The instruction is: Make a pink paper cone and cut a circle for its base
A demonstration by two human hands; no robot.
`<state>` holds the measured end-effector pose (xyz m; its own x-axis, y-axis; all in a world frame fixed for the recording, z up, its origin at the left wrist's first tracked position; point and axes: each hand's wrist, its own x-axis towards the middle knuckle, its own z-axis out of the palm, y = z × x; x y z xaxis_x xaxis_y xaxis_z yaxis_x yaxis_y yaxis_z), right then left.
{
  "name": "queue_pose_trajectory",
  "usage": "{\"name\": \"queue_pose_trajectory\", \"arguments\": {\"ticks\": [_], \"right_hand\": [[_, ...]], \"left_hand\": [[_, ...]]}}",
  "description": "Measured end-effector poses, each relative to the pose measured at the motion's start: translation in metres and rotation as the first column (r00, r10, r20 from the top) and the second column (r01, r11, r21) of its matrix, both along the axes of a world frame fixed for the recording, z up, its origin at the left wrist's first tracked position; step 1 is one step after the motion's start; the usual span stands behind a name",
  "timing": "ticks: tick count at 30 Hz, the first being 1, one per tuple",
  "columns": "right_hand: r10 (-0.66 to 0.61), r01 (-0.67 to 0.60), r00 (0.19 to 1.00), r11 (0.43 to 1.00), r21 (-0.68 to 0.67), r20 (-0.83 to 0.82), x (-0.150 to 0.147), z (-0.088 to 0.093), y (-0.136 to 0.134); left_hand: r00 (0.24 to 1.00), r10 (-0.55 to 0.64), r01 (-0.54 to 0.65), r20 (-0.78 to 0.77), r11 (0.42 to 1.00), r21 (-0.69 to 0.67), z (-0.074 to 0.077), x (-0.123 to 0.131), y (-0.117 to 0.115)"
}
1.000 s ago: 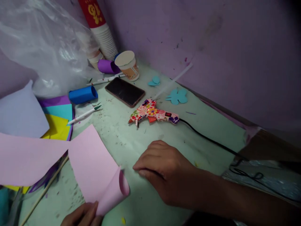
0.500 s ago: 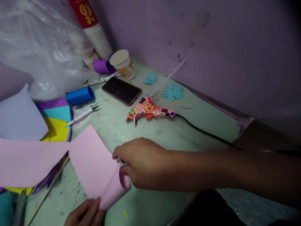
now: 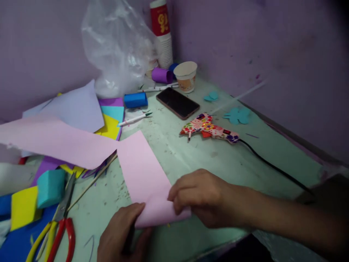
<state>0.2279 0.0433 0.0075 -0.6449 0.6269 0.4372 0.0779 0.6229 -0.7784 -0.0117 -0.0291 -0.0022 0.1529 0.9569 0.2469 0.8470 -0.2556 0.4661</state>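
Delta over the last 1 s: my right hand was flat on the table, clear of the pink paper; it has since crossed over and is now on the sheet's near edge. Its fingers are bunched and curled over the rolled-up end, pinning it down; I can't tell if the thumb is underneath. The loose open curl from before is now squashed into a tighter, flatter roll, so the rolling of that near end is under way with 2 hands on it. My left hand has stayed at the near-left corner, curled, with the thumb against the paper; grip or just touch, can't tell. The paper lies front-centre on the table, and its far end runs left over the stack of coloured sheets. My view has also swung left, so the scissors now show. Around: a glue gun just beyond my right hand, its cord trailing right, well clear. A phone, paper cup and blue roll sit further back. A thin stick lies touching the paper's left edge, the only thing close enough to snag.
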Motion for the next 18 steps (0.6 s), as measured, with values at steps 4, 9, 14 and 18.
{"name": "queue_pose_trajectory", "arguments": {"ticks": [4,9,14,18], "right_hand": [[-0.087,0.123,0.980,0.973,-0.198,0.180,0.010,0.011,-0.025],[-0.114,0.151,0.966,0.977,-0.149,0.231,0.018,0.008,-0.045],[-0.250,0.270,0.953,0.957,-0.108,0.170,-0.001,0.000,-0.041],[-0.307,0.332,0.941,0.921,-0.206,0.143,-0.017,-0.003,-0.035]], "left_hand": [[0.996,0.042,-0.038,0.076,0.998,-0.055,0.000,-0.004,-0.005],[0.978,0.027,-0.005,0.206,0.995,-0.103,0.005,-0.001,-0.010],[0.933,-0.005,0.053,0.359,0.991,-0.125,0.014,0.000,-0.008],[0.903,0.071,-0.013,0.425,0.990,-0.139,0.021,0.002,-0.006]]}}
